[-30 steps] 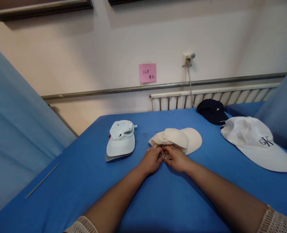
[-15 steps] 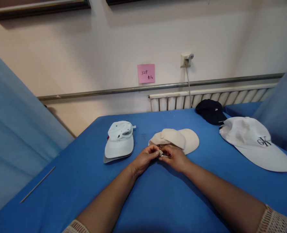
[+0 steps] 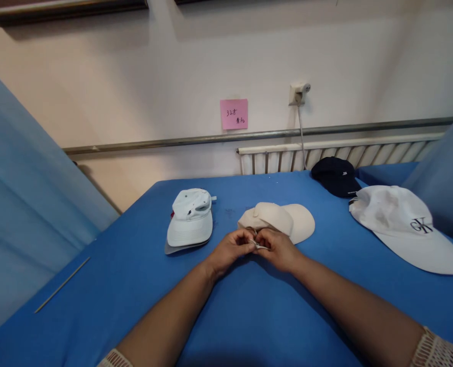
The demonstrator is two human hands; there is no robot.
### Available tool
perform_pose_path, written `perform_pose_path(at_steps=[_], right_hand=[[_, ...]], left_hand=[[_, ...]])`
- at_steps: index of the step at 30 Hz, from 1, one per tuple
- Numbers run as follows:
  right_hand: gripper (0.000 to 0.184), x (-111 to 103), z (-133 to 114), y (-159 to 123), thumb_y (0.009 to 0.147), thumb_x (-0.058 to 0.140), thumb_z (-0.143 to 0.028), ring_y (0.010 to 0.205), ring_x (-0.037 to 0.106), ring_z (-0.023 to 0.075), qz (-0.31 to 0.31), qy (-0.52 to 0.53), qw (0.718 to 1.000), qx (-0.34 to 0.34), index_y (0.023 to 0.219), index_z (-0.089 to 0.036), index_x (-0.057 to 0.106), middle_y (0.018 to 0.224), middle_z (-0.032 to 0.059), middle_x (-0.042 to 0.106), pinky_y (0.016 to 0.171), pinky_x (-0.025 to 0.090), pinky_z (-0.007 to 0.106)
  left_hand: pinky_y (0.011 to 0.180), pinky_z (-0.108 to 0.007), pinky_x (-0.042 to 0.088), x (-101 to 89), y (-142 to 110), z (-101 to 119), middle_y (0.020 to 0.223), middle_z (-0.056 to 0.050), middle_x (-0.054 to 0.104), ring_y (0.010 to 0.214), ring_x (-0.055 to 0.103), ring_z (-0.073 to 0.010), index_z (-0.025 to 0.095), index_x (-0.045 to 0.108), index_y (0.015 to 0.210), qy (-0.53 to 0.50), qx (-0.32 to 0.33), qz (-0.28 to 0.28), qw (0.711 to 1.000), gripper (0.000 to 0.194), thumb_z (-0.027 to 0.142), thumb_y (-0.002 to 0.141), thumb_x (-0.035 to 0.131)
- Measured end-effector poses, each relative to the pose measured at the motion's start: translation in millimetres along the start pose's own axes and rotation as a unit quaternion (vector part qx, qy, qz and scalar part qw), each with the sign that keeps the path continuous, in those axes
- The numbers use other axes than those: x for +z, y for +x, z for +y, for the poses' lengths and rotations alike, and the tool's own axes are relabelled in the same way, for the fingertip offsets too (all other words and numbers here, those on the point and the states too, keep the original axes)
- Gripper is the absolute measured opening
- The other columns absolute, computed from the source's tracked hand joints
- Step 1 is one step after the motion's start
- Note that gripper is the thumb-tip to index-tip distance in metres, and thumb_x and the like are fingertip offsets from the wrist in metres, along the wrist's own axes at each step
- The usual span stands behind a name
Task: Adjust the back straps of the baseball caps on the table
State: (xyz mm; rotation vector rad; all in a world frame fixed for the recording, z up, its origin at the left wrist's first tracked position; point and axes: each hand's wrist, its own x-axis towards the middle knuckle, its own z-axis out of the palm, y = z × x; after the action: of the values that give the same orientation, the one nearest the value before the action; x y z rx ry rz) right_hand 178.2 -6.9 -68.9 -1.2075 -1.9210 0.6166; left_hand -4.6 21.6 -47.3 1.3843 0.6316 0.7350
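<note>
A cream baseball cap (image 3: pixel 274 216) lies on the blue-covered table (image 3: pixel 142 285), its brim pointing right. At the cap's near edge, my left hand (image 3: pixel 234 248) pinches the cap's back strap between thumb and fingers. My right hand (image 3: pixel 276 248) is closed on the same strap just to the right, the fingertips of both hands almost meeting. Fingers cover most of the strap and any buckle on it. Left of my hands sits a pale blue cap (image 3: pixel 191 216) stacked over a grey brim.
On the right lie a large white cap (image 3: pixel 395 214) with black letters and a navy cap (image 3: pixel 335 176) behind it. A thin stick (image 3: pixel 63 284) rests at the table's left. Blue curtains (image 3: pixel 27 204) hang at both sides; a radiator (image 3: pixel 272 159) stands along the wall.
Both hands stay at the strap; the fingertips have drawn slightly closer together and the strap end between them has shifted. The whole view has moved a little.
</note>
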Motion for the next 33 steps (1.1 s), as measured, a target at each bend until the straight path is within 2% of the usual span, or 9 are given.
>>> perform_pose_path(at_steps=[4, 7, 10, 14, 19, 23, 28, 31, 33], right_hand=[[0.012, 1.4, 2.5, 0.0, 0.079, 0.067, -0.027, 0.065, 0.053, 0.0134, 0.023, 0.036, 0.999, 0.0, 0.08, -0.021, 0.057, 0.074, -0.0014, 0.061, 0.06, 0.039, 0.025], [0.012, 2.0, 6.1, 0.4, 0.081, 0.066, -0.03, 0.062, 0.051, 0.0128, 0.035, 0.06, 0.998, 0.005, 0.081, -0.02, 0.058, 0.073, -0.0015, 0.06, 0.058, 0.039, 0.024], [0.011, 0.2, 5.5, 0.6, 0.082, 0.065, -0.028, 0.069, 0.057, 0.0139, 0.021, 0.084, 0.996, -0.004, 0.089, -0.021, 0.061, 0.082, 0.0003, 0.065, 0.063, 0.044, 0.025], [0.014, -4.5, 0.0, 0.4, 0.084, 0.063, -0.025, 0.084, 0.061, 0.0163, -0.004, 0.082, 0.996, -0.04, 0.098, -0.022, 0.064, 0.094, 0.0023, 0.067, 0.076, 0.046, 0.029], [0.01, -3.4, -2.7, 0.2, 0.08, 0.069, -0.028, 0.077, 0.057, 0.0162, 0.023, 0.053, 0.996, -0.075, 0.085, -0.021, 0.063, 0.083, 0.0015, 0.06, 0.07, 0.045, 0.028], [0.007, -0.5, -2.3, 0.0, 0.082, 0.065, -0.026, 0.075, 0.056, 0.0157, 0.049, 0.081, 0.992, -0.083, 0.088, -0.022, 0.064, 0.082, 0.0021, 0.059, 0.068, 0.045, 0.028], [0.013, -2.2, -2.6, 0.3, 0.08, 0.065, -0.025, 0.072, 0.056, 0.0159, 0.082, 0.092, 0.989, -0.081, 0.093, -0.022, 0.065, 0.081, 0.0023, 0.059, 0.065, 0.045, 0.027], [0.009, -6.1, -6.8, -0.8, 0.082, 0.063, -0.027, 0.077, 0.057, 0.0174, 0.118, 0.09, 0.986, -0.076, 0.09, -0.021, 0.062, 0.082, 0.0029, 0.06, 0.07, 0.046, 0.029], [0.014, -10.2, -10.2, -3.0, 0.082, 0.064, -0.03, 0.077, 0.057, 0.0173, 0.112, 0.099, 0.986, -0.072, 0.092, -0.021, 0.061, 0.083, 0.0028, 0.06, 0.069, 0.046, 0.029]], left_hand=[[0.085, -0.032, 0.044, -2.8, -3.3, 4.5, 0.1, -0.006, 0.06, 0.092, 0.057, -0.0192, 0.018, 0.061, 0.081, -0.091, -0.019, 0.023, 0.995, 0.035, 0.042, 0.067, 0.081], [0.083, -0.033, 0.045, -4.9, -5.0, 9.1, 0.1, -0.008, 0.061, 0.089, 0.057, -0.0188, 0.018, 0.062, 0.085, -0.102, -0.021, 0.024, 0.994, 0.035, 0.047, 0.072, 0.075], [0.083, -0.03, 0.045, -7.4, -5.4, 9.7, 0.097, -0.007, 0.061, 0.088, 0.057, -0.0167, 0.017, 0.064, 0.094, -0.067, -0.022, 0.017, 0.997, 0.031, 0.04, 0.076, 0.074], [0.081, -0.028, 0.046, -9.1, -4.3, 5.5, 0.1, -0.006, 0.061, 0.084, 0.056, -0.0132, 0.019, 0.062, 0.11, -0.03, -0.016, 0.036, 0.999, 0.047, 0.027, 0.068, 0.082], [0.079, -0.028, 0.047, -3.9, -2.3, 0.8, 0.104, -0.007, 0.061, 0.081, 0.056, -0.012, 0.018, 0.061, 0.11, 0.007, 0.009, 0.092, 0.996, 0.049, 0.027, 0.066, 0.082], [0.08, -0.03, 0.048, -1.5, -1.3, 0.9, 0.107, -0.008, 0.062, 0.079, 0.056, -0.0125, 0.016, 0.061, 0.108, 0.112, 0.041, 0.078, 0.99, 0.04, 0.027, 0.072, 0.076], [0.083, -0.032, 0.047, -15.9, 0.1, 6.1, 0.104, -0.007, 0.063, 0.088, 0.057, -0.0175, 0.017, 0.064, 0.103, 0.315, 0.096, 0.081, 0.941, 0.023, 0.022, 0.08, 0.063], [0.081, -0.031, 0.045, -33.4, 0.5, 9.4, 0.092, -0.005, 0.065, 0.088, 0.058, -0.0189, 0.018, 0.066, 0.093, 0.438, 0.082, 0.12, 0.887, 0.017, 0.015, 0.081, 0.055], [0.077, -0.03, 0.045, -43.3, 0.6, 11.6, 0.087, -0.004, 0.066, 0.083, 0.058, -0.0185, 0.018, 0.067, 0.089, 0.48, 0.058, 0.139, 0.864, 0.019, 0.012, 0.078, 0.052]])
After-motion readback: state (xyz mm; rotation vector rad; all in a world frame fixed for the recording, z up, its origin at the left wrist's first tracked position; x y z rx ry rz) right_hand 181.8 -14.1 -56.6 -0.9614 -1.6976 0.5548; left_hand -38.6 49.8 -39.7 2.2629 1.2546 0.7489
